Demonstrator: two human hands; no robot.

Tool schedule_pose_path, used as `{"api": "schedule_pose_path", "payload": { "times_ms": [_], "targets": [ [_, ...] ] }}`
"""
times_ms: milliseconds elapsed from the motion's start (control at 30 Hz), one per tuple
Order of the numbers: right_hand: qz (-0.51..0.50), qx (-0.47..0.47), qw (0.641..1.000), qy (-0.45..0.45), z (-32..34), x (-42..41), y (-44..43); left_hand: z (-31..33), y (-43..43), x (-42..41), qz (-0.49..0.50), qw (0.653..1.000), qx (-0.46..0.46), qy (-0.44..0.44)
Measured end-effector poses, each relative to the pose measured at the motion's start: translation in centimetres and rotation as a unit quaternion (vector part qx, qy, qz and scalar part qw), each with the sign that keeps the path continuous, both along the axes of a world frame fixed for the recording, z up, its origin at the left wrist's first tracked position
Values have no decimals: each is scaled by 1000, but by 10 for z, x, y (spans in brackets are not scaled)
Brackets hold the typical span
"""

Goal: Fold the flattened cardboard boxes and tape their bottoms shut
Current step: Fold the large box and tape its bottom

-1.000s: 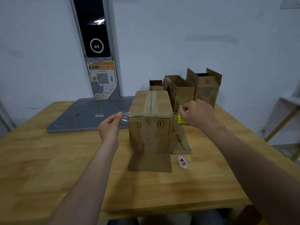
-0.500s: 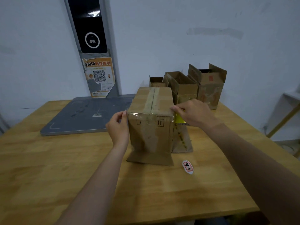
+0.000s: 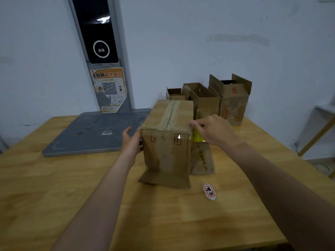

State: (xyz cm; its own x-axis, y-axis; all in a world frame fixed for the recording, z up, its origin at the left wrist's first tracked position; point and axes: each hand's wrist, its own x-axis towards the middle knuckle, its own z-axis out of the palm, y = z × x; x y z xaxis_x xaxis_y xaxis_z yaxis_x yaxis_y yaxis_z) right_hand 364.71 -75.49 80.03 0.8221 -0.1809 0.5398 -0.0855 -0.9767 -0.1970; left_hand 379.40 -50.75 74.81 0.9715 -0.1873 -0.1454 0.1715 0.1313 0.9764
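A wooden table (image 3: 54, 196) bears taped box (image 3: 166, 153), three open boxes (image 3: 206, 101), grey slab (image 3: 90, 133), tag (image 3: 209, 192).

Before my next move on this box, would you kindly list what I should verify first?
1. Centre seam on top of the cardboard box taped over: ok.
2. The clear tape strip laid across the near top edge: ok.
3. The left hand braced flat against the box's left side: ok.
4. The right hand gripping the yellow tape roll at the right corner: ok.
5. Strip separated from the roll: cannot tell, the hand hides it.
6. The white tag lying clear of the box: ok.
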Motion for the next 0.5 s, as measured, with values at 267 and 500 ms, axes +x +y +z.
{"api": "schedule_pose_path", "payload": {
  "times_ms": [267,500],
  "targets": [
    [-20,-41,999,-19,-2,-19,18,0,20,-27,13,999,23,-30],
    [13,-23,1000,-15,-1,-39,25,7,45,-56,39,992,83,-86]
  ]
}}
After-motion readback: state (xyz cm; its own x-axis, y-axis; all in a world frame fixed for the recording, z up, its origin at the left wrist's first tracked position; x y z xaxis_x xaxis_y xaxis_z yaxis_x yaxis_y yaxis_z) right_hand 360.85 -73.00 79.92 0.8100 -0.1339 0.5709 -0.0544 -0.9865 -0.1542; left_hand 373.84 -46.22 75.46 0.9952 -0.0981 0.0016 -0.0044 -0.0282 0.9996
